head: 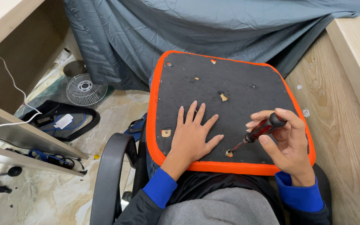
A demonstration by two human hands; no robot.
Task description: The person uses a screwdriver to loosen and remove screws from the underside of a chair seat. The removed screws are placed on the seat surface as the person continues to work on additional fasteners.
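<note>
An upturned chair seat (246, 79), black underneath with an orange mesh rim, rests on my lap. My left hand (193, 134) lies flat on its black underside with fingers spread. My right hand (286, 139) grips a screwdriver (260, 132) with a red and black handle. Its tip sits on a screw (228, 153) near the seat's front edge. Other mounting holes (166, 132) with bare wood show around the panel.
A black chair armrest (111, 175) curves at lower left. A small white fan (86, 88) and cables lie on the marble floor. Grey cloth (196, 29) hangs behind the seat. Wooden panels (342, 96) stand on the right, a desk edge (26, 135) on the left.
</note>
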